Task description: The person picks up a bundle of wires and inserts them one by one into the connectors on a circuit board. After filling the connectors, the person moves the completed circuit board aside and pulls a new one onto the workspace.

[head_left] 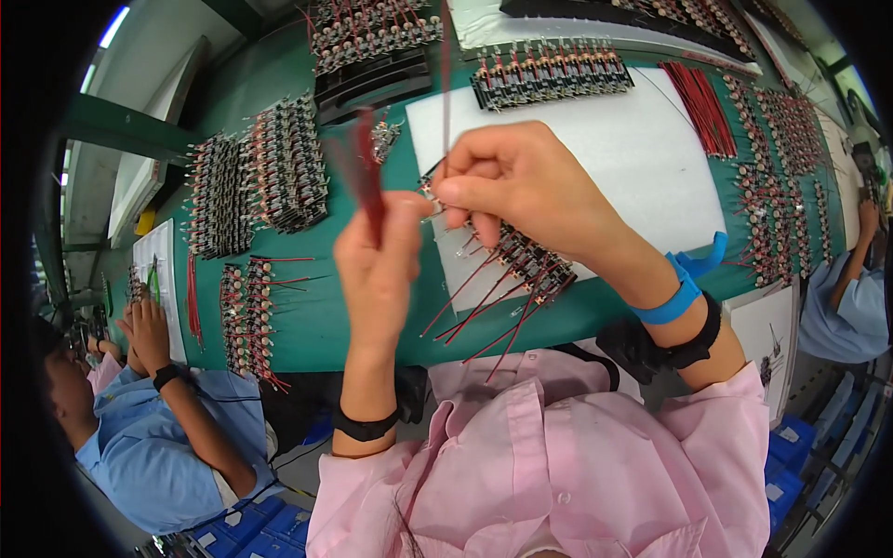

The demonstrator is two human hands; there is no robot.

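My left hand (377,270) is closed around a bundle of thin red wires (369,177), blurred at the top. Close beside it, my right hand (521,181) pinches a single dark red wire (446,88) between thumb and fingers; the wire rises straight up. The pinching fingertips are over the upper-left end of a panel of small circuit boards (535,265), partly covered by my right hand. Several red and black wires hang from that panel toward me. Under it lies a white foam sheet (642,177). A blue wrist strap (670,293) circles my right wrist.
More board panels stand at left (288,167), at the back (553,74) and at right (767,186). A pile of red wires (698,107) lies on the foam's far right corner. Co-workers in blue sit at left (177,437) and right (842,307) along the green bench (372,339).
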